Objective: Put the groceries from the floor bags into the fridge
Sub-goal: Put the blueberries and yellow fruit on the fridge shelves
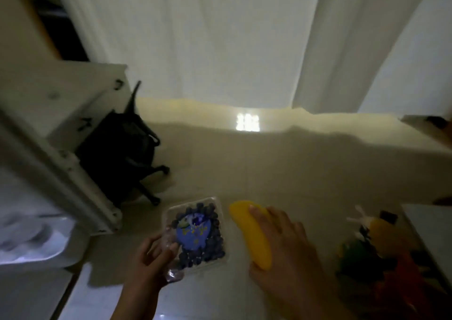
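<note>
My left hand grips the near corner of a clear plastic box of blueberries with a blue label, held above the pale floor. My right hand holds a long yellow fruit, fingers wrapped over it, just right of the box. The open fridge door stands at the left, with the fridge's white interior at the lower left. A bag of groceries with green, orange and yellow items sits on the floor at the right.
A black office chair stands behind the fridge door. White curtains hang across the back. A white surface edge is at the far right, beside the bag. Pale floor lies between chair and bag.
</note>
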